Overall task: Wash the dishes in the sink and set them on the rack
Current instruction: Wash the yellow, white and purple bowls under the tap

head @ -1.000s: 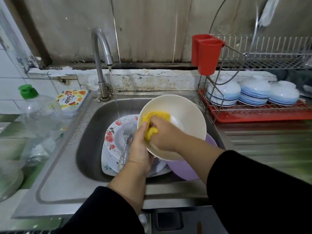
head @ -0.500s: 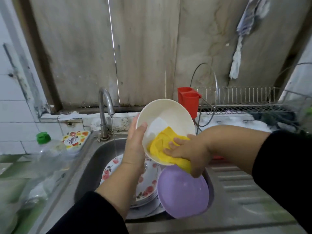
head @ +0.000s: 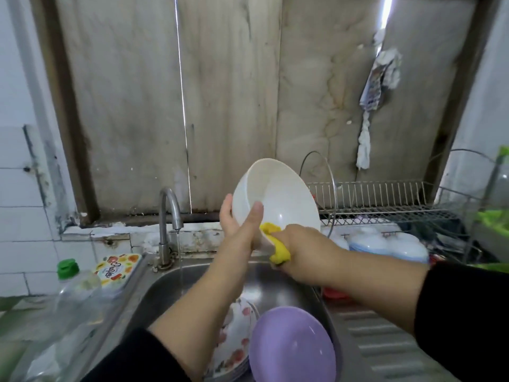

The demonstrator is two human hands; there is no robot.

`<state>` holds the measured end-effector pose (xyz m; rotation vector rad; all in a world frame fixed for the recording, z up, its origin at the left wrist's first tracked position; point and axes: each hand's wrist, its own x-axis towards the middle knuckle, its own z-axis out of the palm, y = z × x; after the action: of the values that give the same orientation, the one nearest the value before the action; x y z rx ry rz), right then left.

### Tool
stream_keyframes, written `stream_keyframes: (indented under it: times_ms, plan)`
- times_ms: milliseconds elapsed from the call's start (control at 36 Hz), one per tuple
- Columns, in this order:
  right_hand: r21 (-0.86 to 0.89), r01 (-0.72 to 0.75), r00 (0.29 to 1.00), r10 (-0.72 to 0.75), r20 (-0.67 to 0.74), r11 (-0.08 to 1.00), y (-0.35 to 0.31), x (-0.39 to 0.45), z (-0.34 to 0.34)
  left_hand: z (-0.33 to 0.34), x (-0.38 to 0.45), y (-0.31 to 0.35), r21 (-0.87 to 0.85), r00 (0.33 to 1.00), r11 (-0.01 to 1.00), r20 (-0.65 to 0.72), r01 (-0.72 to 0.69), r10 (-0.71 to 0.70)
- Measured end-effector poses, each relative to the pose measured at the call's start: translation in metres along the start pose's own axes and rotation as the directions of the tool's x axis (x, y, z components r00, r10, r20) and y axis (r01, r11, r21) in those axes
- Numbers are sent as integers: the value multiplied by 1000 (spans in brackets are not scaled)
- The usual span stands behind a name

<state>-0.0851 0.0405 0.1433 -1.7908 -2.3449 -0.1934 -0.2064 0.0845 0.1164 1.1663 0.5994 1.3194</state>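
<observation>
Left hand (head: 239, 230) grips the empty-looking cream bowl (head: 278, 199), right hand (head: 298, 245) clutches a yellow sponge (head: 276, 245) at its rim, above the sink (head: 278, 282) holding floral plates (head: 234, 346) and a purple plate (head: 292, 346).

One head-worn wide-angle view looked forward and slightly down from above the sink (head: 275, 285), facing the back wall (head: 234, 106). It sat close to the raised hands, with both forearms entering from the lower edge, the tap (head: 169, 216) left of centre and the rack (head: 385, 205) at right.
</observation>
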Motion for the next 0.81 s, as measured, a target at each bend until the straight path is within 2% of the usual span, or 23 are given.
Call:
stream_keyframes:
  times_ms: [28,83,139,167,194,222,250,278,306,333,361,417,472,500,528,583,611,667,722,806]
  plan:
    - [-125,74,997,-72,21,989,14,-1,-8,-7,5,8,0,998,999,36,52,-52]
    - [-446,281,959,-261,108,850,34,-3,-22,-17,14,21,5,983,987,89,159,-158]
    - [-607,335,942,-250,223,720,40,-3,-27,-17,18,22,33,979,980,63,194,-196]
    - [-610,321,947,-231,225,724,36,-3,-26,-13,18,21,19,983,983,-20,185,-184]
    - [-592,299,954,-215,209,748,30,-1,-20,-8,18,17,-14,979,986,-122,166,-166]
    - [-513,251,967,-193,163,821,19,0,-16,1,15,13,-45,973,991,-193,123,-129]
    - [-363,168,985,-139,106,917,10,1,-9,10,11,7,-44,972,997,-221,69,-77]
    - [-160,79,996,-71,56,984,0,1,-5,20,5,4,-17,978,999,-207,28,-31]
    - [11,18,999,-19,29,1000,-3,2,0,25,0,1,-3,985,1000,-174,10,-11]
    - [87,21,1000,-22,10,996,0,3,2,24,-1,2,-8,991,1000,-135,19,-19]
    - [91,36,999,-37,10,995,4,2,1,20,1,7,-16,995,999,-89,50,-51]
    - [-98,93,994,-87,67,991,22,0,-10,2,10,21,-17,989,989,-6,146,-146]
    - [-429,250,965,-186,185,868,35,0,-22,-14,20,33,41,980,979,19,199,-200]
    - [-524,317,947,-230,225,791,35,-1,-25,-16,22,37,64,978,976,0,207,-207]
    - [-549,334,941,-242,235,766,33,0,-26,-16,24,38,70,977,975,-47,213,-210]
    - [-496,297,954,-230,192,816,23,1,-18,-9,24,33,33,961,976,-187,215,-205]
    - [-440,250,967,-197,162,863,17,2,-14,-3,23,31,-2,957,985,-237,173,-169]
    - [-215,124,991,-111,75,969,4,3,-9,9,18,23,-37,957,998,-285,45,-53]
    - [-28,28,999,-27,22,999,-3,1,-9,15,11,20,-15,967,999,-251,-37,32]
    - [-63,59,997,-56,49,996,-4,-3,-16,4,12,38,21,991,999,-128,44,-41]
